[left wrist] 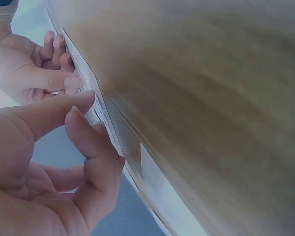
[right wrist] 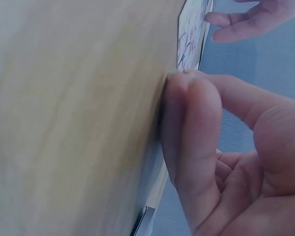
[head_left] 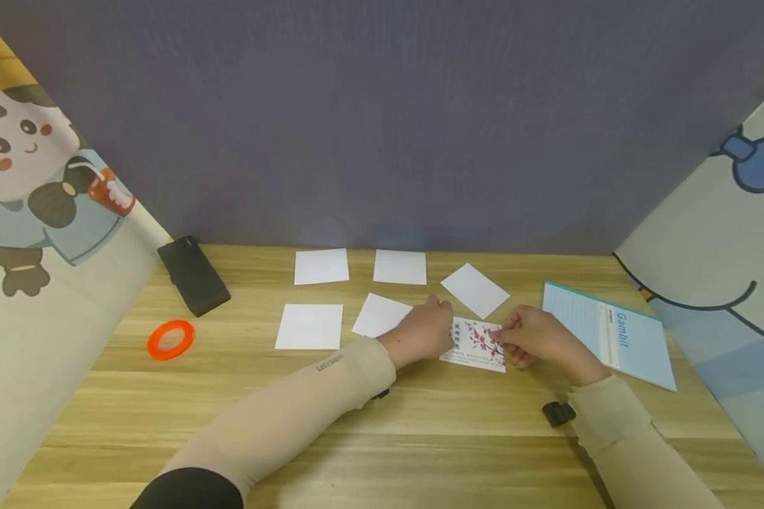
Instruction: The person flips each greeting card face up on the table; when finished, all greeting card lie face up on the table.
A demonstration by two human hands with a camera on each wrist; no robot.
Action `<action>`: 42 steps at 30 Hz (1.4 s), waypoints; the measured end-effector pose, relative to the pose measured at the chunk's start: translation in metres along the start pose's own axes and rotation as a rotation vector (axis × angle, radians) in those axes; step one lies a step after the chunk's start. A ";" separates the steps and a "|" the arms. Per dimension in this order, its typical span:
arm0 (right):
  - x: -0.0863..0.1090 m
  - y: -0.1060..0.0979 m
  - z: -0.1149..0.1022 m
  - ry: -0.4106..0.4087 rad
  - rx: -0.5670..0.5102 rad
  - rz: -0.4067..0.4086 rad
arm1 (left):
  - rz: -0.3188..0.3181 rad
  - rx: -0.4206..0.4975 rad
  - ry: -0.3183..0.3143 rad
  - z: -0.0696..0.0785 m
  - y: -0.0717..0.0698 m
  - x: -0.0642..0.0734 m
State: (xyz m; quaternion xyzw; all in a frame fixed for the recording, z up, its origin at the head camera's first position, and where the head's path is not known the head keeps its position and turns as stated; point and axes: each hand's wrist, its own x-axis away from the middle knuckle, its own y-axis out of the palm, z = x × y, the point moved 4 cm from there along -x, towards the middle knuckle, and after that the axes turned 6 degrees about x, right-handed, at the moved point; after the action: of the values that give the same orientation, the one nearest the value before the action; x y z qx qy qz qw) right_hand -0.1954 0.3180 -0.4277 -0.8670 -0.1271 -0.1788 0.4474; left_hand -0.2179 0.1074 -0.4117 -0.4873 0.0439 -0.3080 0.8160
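A printed card [head_left: 475, 346] with pink blossoms and dark lettering lies on the wooden table between both hands. At its left edge, my left hand [head_left: 424, 329] has its fingertips by the card, with the thumb and fingers bent but apart. The right hand [head_left: 539, 341] pinches the card's right edge between thumb and fingers. In the left wrist view, the left thumb [left wrist: 91, 100] overlaps the card's thin edge. The right wrist view shows the right fingertips [right wrist: 191, 88] together at the near end of the blossom print [right wrist: 189, 42].
Several blank white cards lie beyond and left of the hands, including a tilted one [head_left: 475, 290] close behind. A blue notebook [head_left: 639, 346] sits right of the right hand. At left are an orange ring [head_left: 155, 347] and a black box [head_left: 194, 276]. A grey partition [head_left: 382, 141] rises behind.
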 end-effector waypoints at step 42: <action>-0.009 -0.029 -0.013 -0.032 -0.002 0.060 | 0.073 0.065 0.057 -0.001 -0.023 -0.041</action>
State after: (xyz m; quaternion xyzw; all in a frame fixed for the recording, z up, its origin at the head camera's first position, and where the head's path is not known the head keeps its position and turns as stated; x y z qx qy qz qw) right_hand -0.2173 0.3231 -0.4037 -0.8737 -0.1081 -0.1517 0.4495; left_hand -0.2619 0.1213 -0.4023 -0.4496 0.0746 -0.2931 0.8404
